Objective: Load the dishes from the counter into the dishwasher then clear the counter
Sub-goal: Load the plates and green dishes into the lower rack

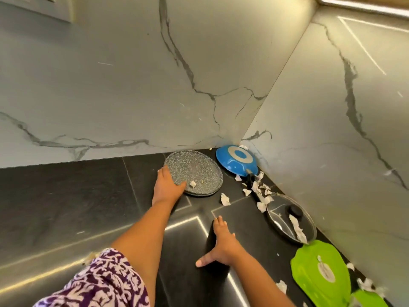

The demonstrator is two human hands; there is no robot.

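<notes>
Dark counter is running into a marble wall corner. Left hand is gripping the near edge of the speckled gray plates, with a crumb sitting on top. Right hand is lying flat on the counter, fingers spread. Far right, the blue pan is lying upside down, and paper scraps are littering the glass lid and green plates.

Warm, fairly bright indoor light comes from a glowing strip at the top right. It glares in long white streaks on the glossy dark worktop. A soft shadow sits beside the right hand. Wide-angle distortion bends lines toward the edges; the patterned sleeve nearest the camera looks blurred.
</notes>
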